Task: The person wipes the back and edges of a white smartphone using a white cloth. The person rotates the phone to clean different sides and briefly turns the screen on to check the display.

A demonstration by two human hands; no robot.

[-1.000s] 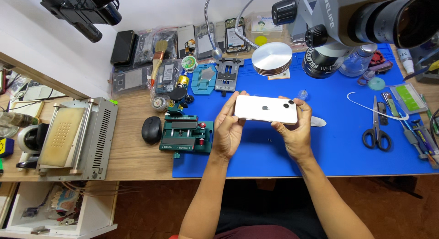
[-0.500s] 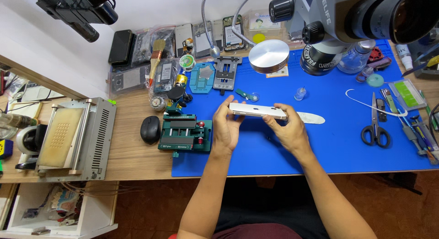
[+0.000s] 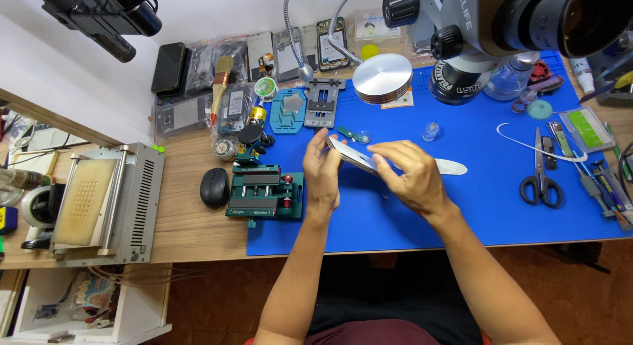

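White phone (image 3: 349,156) held edge-up over blue mat (image 3: 475,206), mid-bench, nearer back edge; long axis running L-back to R-front, tilted; L hand (image 3: 323,177) clamped on L end, thumb up top; R hand (image 3: 405,177) draped over R end, fingers curled round edge; both equally near; thin metal pry blade (image 3: 452,167) on mat just R of R hand; green clamp jig (image 3: 264,193) at mat's L edge, nothing in it; scissors (image 3: 541,183) well R; small clear vial (image 3: 430,130) behind, contents unclear.
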